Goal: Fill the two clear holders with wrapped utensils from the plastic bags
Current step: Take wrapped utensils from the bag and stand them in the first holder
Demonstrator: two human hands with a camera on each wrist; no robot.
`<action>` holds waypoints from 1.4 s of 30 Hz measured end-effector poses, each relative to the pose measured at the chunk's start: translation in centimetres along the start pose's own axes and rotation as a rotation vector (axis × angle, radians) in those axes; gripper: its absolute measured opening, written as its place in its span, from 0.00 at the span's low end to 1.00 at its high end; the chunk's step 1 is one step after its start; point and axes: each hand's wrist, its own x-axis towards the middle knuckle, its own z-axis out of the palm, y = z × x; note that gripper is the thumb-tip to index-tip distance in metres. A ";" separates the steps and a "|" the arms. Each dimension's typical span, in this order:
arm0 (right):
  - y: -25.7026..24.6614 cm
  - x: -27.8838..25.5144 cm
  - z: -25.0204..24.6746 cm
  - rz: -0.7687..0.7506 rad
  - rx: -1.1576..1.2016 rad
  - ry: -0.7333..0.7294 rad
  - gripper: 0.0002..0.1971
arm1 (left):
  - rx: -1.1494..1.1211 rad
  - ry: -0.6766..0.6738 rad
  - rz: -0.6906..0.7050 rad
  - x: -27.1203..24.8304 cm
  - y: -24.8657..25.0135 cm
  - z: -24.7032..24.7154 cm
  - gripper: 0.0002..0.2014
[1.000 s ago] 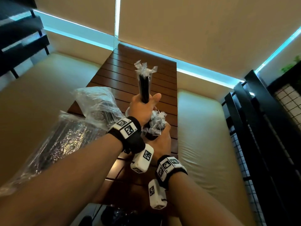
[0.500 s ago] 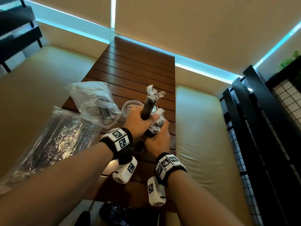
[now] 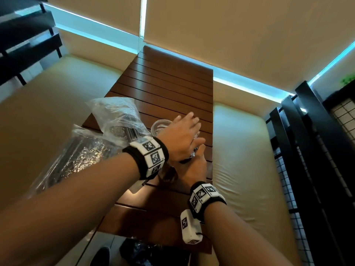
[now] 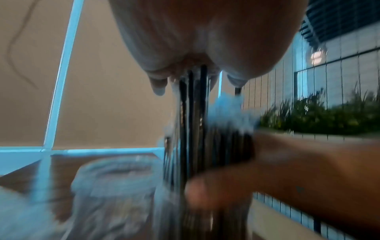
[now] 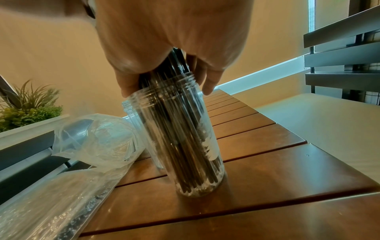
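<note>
Two plastic bags, the long one [image 3: 57, 158] and the crumpled one [image 3: 117, 116], lie at the left of the slatted wooden table [image 3: 169, 89], dark wrapped utensils showing through both. Beside them stands the second clear holder [image 3: 160, 124]; we can't tell how full it is. Next to it, our left hand [image 3: 180, 139] lies flat, fingers straight, over the tops of the wrapped utensils [image 5: 180, 134] that pack the nearer clear holder [image 5: 191, 183]. Our right hand [image 3: 194, 169] is wrapped round that bundle at the holder's mouth.

The risks, as we judge them: the holder looks tilted in the right wrist view, so a downward push off its axis could tip it, spill the sticks and knock its neighbour. Pressing on a tightly packed bundle may also crumple or split the thin wrappers. The crumpled bag rests close against the holders, and a toppling jar or a careless reach could drag it off the table's left edge.
</note>
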 end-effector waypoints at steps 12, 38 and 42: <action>1.5 1.0 0.8 -0.114 -0.095 -0.028 0.36 | 0.043 -0.141 -0.067 0.1 0.4 1.8 0.36; -13.1 1.3 4.1 -0.662 -0.466 -0.230 0.09 | -0.047 -0.137 -0.772 -7.0 -17.4 -0.3 0.28; -12.9 1.6 10.4 -0.470 -0.516 -0.511 0.09 | -0.083 -0.054 -0.770 -8.2 -18.1 -0.5 0.15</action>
